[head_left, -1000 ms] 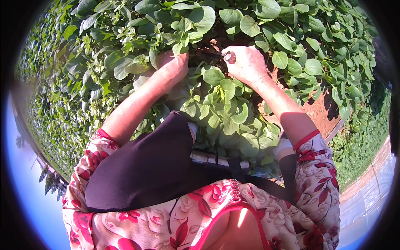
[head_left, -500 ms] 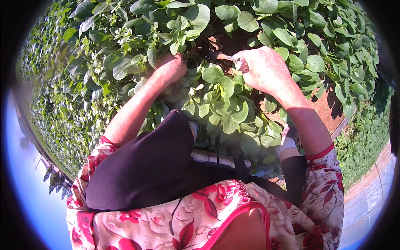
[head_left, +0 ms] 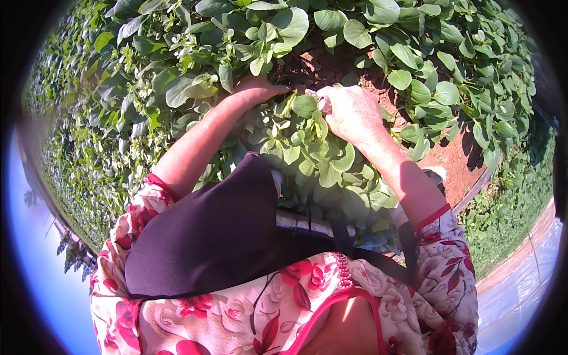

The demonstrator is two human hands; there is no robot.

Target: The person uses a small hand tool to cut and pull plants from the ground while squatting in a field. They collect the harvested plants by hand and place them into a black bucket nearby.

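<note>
My right hand is closed round the handle of a small hand tool. Its knobbed handle end shows beside the thumb, and a short thin shaft points left; its working end is hidden. To the left, my left hand reaches in among the leaves, with its thumb stretched toward the tool. The other fingers of that hand are hidden by foliage, so what they hold cannot be made out. Just below both hands stands a clump of leafy greens with rounded leaves.
Dense leafy plants spread left and ahead, with more greens at the right. Reddish bare soil shows between them. Dark cloth covers my lap close below. Pale sheeting lies at the far right.
My right hand has moved left and slightly down with the tool, closer to my left hand. My left hand has shifted slightly right, and its thumb now points right.
</note>
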